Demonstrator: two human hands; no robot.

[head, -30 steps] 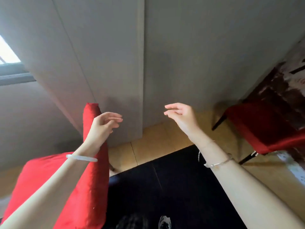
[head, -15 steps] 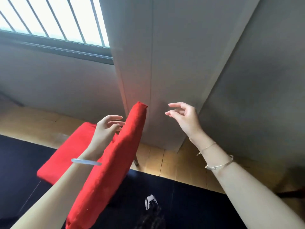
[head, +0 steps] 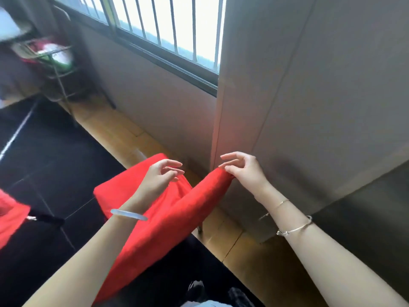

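Observation:
A red upholstered chair (head: pixel 168 220) stands below me, its backrest running from lower left up to a top corner near the grey wall. My right hand (head: pixel 243 170) hovers at that top corner with fingers loosely curled; its fingertips are close to the red fabric, and whether they touch it I cannot tell. My left hand (head: pixel 159 176) floats above the red seat with relaxed, slightly curled fingers and holds nothing. Both wrists wear bracelets.
A grey panelled wall (head: pixel 309 107) rises right ahead, with a barred window (head: pixel 166 25) to its left. A wire rack (head: pixel 51 58) with items stands at upper left. Another red seat (head: pixel 8 218) shows at the left edge. Wooden flooring borders a black mat (head: pixel 44 165).
The view has swung left, bringing the window and rack into sight. The red chair's backrest now lies between my hands, with my right hand nearer its top corner.

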